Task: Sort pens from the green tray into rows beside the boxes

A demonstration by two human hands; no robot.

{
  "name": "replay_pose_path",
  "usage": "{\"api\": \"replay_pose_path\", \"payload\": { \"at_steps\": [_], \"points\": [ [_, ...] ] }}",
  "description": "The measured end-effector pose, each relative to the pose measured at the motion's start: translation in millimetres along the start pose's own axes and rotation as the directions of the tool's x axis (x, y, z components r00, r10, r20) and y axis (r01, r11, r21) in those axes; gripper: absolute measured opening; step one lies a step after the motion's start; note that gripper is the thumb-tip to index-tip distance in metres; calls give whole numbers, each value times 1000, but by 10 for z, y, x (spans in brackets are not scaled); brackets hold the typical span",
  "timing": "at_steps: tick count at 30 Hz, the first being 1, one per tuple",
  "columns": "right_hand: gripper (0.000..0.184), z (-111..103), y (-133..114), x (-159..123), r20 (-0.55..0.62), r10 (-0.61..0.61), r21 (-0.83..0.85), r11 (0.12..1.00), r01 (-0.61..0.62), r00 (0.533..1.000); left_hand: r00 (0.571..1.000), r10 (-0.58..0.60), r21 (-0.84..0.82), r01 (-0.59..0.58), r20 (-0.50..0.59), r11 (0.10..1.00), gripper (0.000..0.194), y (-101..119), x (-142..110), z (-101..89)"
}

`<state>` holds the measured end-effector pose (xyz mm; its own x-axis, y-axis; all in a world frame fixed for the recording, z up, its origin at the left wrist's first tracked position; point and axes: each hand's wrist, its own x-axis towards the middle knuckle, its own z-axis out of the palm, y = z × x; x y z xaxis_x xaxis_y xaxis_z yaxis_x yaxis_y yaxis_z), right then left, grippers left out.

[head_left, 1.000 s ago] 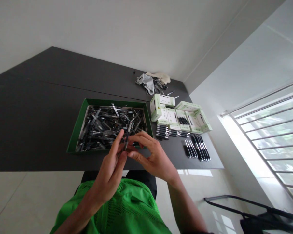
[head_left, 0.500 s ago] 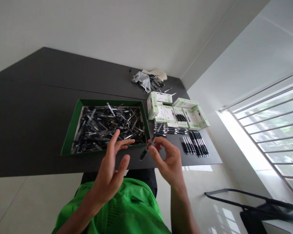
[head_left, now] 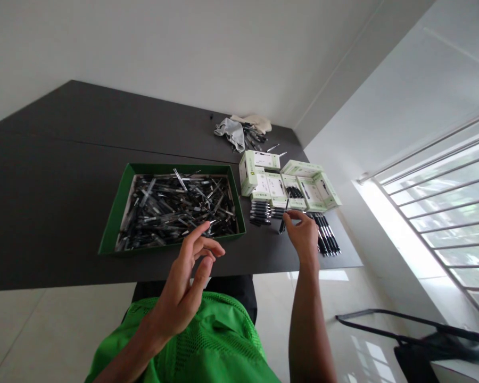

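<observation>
My right hand (head_left: 304,234) is stretched out over the dark table (head_left: 56,202), pinching a black pen (head_left: 283,221) between its fingertips. It hovers just above the rows of black pens (head_left: 325,236) laid out on the table, in front of the small white-and-green boxes (head_left: 287,183). My left hand (head_left: 187,282) hangs in the air near the front edge of the green tray (head_left: 115,218), fingers loosely curled and apart, holding nothing. The tray is full of loose black and clear pens (head_left: 175,207).
A grey cloth with a few pens (head_left: 239,133) lies at the far edge of the table by the wall. A black chair frame (head_left: 415,330) stands at the lower right on the pale floor. A barred window (head_left: 455,213) is at the right.
My hands have parted. The right hand carried the pen from in front of the tray out to the right, over the laid-out pens. The left hand let go and stayed near the tray.
</observation>
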<state>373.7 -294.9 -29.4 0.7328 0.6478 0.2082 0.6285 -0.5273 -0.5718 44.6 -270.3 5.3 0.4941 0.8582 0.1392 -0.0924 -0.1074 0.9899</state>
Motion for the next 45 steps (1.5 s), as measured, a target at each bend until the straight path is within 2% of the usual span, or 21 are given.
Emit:
{"api": "replay_pose_path", "payload": {
  "at_steps": [6,17,27,32,34,37,38,42,45],
  "points": [
    [37,156,-17,-8,-9,58,-14,998,-58,998,1000,-14,16,14,22,1000,45,2,-25,-19],
    [44,281,37,-64,-67,50,39,998,-47,996,999,-9,26,8,37,1000,40,-6,-7,-6],
    [48,242,113,-112,-73,48,90,995,-41,996,999,-21,28,20,36,999,38,-11,-7,0],
    [46,110,227,-183,-88,50,108,993,-40,995,999,-21,38,19,43,999,37,-12,5,10],
    [43,1,324,-237,-145,54,59,997,-46,988,999,-14,44,12,37,999,37,-12,6,8],
    [39,-185,514,-336,-247,57,-110,990,-86,967,999,-15,46,13,33,999,35,-13,3,4],
    [38,-238,576,-368,-236,58,-166,981,-100,970,999,-18,45,17,35,999,35,-14,3,5],
    [38,-334,726,-444,-74,71,-287,954,-89,995,998,-30,50,28,54,998,33,-16,9,30],
    [36,-310,712,-442,-66,49,-337,939,-68,997,997,-16,63,11,71,998,32,-22,9,49]
  ]
}}
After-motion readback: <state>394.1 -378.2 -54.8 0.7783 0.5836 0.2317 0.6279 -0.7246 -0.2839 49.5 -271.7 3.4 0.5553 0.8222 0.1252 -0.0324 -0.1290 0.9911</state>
